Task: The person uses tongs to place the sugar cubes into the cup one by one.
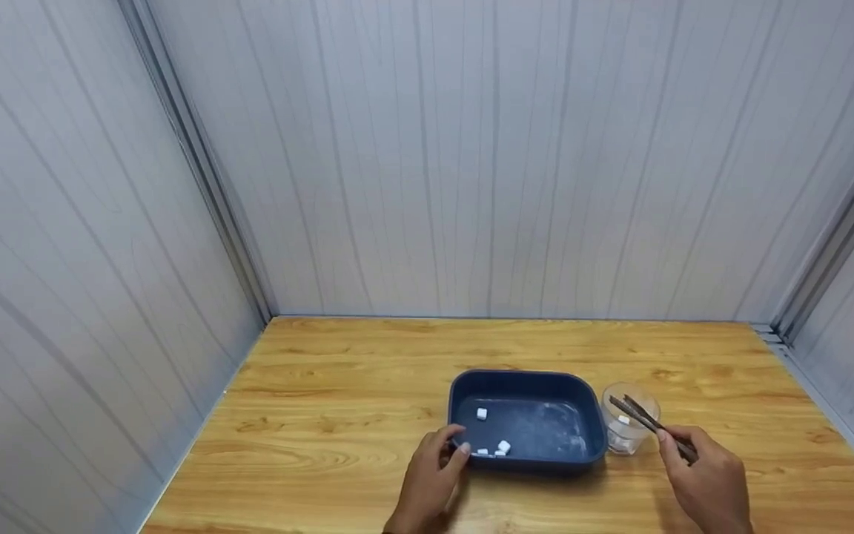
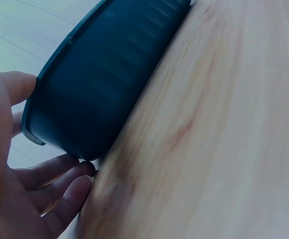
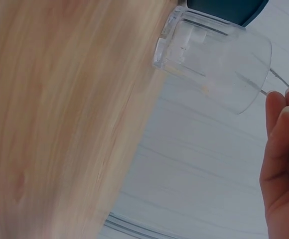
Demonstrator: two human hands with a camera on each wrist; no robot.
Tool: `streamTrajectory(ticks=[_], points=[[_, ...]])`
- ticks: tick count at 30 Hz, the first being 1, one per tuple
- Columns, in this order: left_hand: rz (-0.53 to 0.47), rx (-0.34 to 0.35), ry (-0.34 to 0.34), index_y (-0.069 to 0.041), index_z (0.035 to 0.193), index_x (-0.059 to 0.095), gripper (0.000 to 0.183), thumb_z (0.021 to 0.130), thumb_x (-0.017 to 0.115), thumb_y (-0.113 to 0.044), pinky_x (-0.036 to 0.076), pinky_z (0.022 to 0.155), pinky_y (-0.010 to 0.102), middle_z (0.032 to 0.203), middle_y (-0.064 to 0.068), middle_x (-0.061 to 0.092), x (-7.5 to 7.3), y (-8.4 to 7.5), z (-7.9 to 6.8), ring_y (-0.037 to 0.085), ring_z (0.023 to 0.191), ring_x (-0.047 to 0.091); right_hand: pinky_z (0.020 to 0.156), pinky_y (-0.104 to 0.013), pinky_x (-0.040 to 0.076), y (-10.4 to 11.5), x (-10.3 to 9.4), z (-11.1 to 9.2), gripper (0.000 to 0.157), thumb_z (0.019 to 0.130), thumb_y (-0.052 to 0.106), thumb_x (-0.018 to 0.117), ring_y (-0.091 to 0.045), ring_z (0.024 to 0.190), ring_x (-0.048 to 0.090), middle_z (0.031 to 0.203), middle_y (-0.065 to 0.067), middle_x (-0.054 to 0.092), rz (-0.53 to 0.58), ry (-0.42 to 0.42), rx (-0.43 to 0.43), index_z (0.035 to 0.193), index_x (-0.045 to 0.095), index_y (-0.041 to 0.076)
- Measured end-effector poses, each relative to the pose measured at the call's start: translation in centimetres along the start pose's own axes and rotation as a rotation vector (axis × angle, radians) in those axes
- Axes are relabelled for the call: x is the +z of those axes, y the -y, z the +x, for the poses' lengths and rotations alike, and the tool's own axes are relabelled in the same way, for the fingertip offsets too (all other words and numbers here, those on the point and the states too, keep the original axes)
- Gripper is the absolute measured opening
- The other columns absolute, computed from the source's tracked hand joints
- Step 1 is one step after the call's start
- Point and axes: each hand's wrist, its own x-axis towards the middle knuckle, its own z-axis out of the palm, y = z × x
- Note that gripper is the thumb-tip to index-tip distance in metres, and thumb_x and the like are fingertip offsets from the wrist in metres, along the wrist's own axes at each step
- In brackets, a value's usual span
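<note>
A dark blue rectangular tray (image 1: 531,463) stands on the table with several small white cubes (image 1: 482,414) inside, most by its near left corner. My left hand (image 1: 428,475) grips that corner, thumb and index finger at the rim; in the left wrist view the other fingers lie against the tray's outer wall (image 2: 99,74). In my right hand (image 1: 709,475) is a pair of metal tongs (image 1: 638,414), held between thumb and fingers. Their tips reach into the mouth of a clear glass (image 3: 214,64), which stands close to the tray's right side. White cubes lie low inside the glass.
The wood-grain table (image 1: 323,415) is bounded by a pale streaked back wall (image 1: 471,163) and side walls. Metal corner posts (image 1: 197,148) rise where the walls meet.
</note>
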Motion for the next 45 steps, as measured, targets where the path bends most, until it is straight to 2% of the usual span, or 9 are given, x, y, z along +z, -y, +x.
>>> streamTrajectory(ticks=[7,13,18,25,30,36,40,45], points=[[0.009,-0.002,-0.002,-0.026,0.120,0.058,0.035,0.090,0.055,-0.044,0.046,0.077,0.029,0.104,-0.006,0.054,0.0,-0.1,0.1,0.007,0.089,0.053,0.052,-0.008,0.041,0.9,0.0,-0.1,0.009,0.082,0.014,0.069,-0.014,0.066,0.062,0.075,-0.006,0.067,0.035,-0.026,0.000,0.085,0.068,0.005],[0.007,-0.025,0.000,-0.026,0.120,0.058,0.032,0.091,0.056,-0.039,0.046,0.078,0.029,0.103,-0.007,0.053,-0.1,-0.1,-0.1,0.008,0.091,0.053,0.057,-0.007,0.040,1.5,0.5,-0.4,0.007,0.077,0.013,0.074,-0.008,0.066,0.061,0.073,0.001,0.067,0.067,-0.051,-0.072,0.081,0.069,0.011],[0.000,-0.038,0.027,-0.025,0.122,0.057,0.032,0.092,0.055,-0.037,0.046,0.080,0.030,0.105,-0.006,0.053,-0.1,-0.2,0.0,0.008,0.092,0.052,0.059,-0.006,0.038,2.0,0.5,-0.6,0.008,0.074,0.013,0.076,-0.011,0.066,0.061,0.071,0.002,0.067,0.076,-0.084,-0.107,0.077,0.069,0.013],[-0.002,-0.026,0.010,-0.024,0.120,0.058,0.031,0.091,0.056,-0.037,0.046,0.078,0.030,0.104,-0.006,0.053,0.0,-0.2,0.0,0.008,0.090,0.053,0.061,-0.006,0.039,2.2,0.8,-0.7,0.009,0.072,0.012,0.077,-0.010,0.067,0.061,0.073,0.002,0.067,0.114,-0.112,-0.149,0.078,0.069,0.013],[-0.003,-0.014,0.001,-0.025,0.119,0.058,0.032,0.091,0.056,-0.039,0.047,0.078,0.030,0.105,-0.005,0.054,0.1,-0.2,0.0,0.008,0.091,0.053,0.061,-0.007,0.040,2.7,1.3,-0.8,0.012,0.071,0.009,0.077,-0.005,0.066,0.059,0.077,0.003,0.068,0.166,-0.108,-0.227,0.079,0.070,0.013],[-0.012,-0.006,0.009,-0.024,0.120,0.058,0.032,0.091,0.057,-0.037,0.047,0.078,0.030,0.105,-0.004,0.054,0.3,-0.1,0.3,0.008,0.092,0.054,0.063,-0.007,0.041,3.4,1.8,-0.8,0.014,0.070,0.007,0.078,-0.010,0.069,0.062,0.078,0.002,0.069,0.169,-0.089,-0.259,0.080,0.070,0.013],[-0.014,-0.017,0.008,-0.024,0.120,0.058,0.032,0.091,0.057,-0.038,0.047,0.079,0.029,0.107,-0.004,0.054,0.1,0.0,0.3,0.008,0.093,0.054,0.064,-0.008,0.042,3.8,2.5,-0.8,0.015,0.070,0.007,0.077,-0.009,0.069,0.063,0.078,0.003,0.068,0.184,-0.077,-0.323,0.080,0.069,0.014],[-0.013,-0.061,0.015,-0.025,0.121,0.057,0.032,0.092,0.056,-0.037,0.047,0.081,0.030,0.111,-0.003,0.054,0.0,-0.1,0.2,0.009,0.096,0.053,0.060,-0.011,0.044,4.4,3.2,-1.1,0.015,0.072,0.007,0.076,-0.005,0.068,0.061,0.076,0.007,0.066,0.194,-0.023,-0.345,0.081,0.069,0.017]])
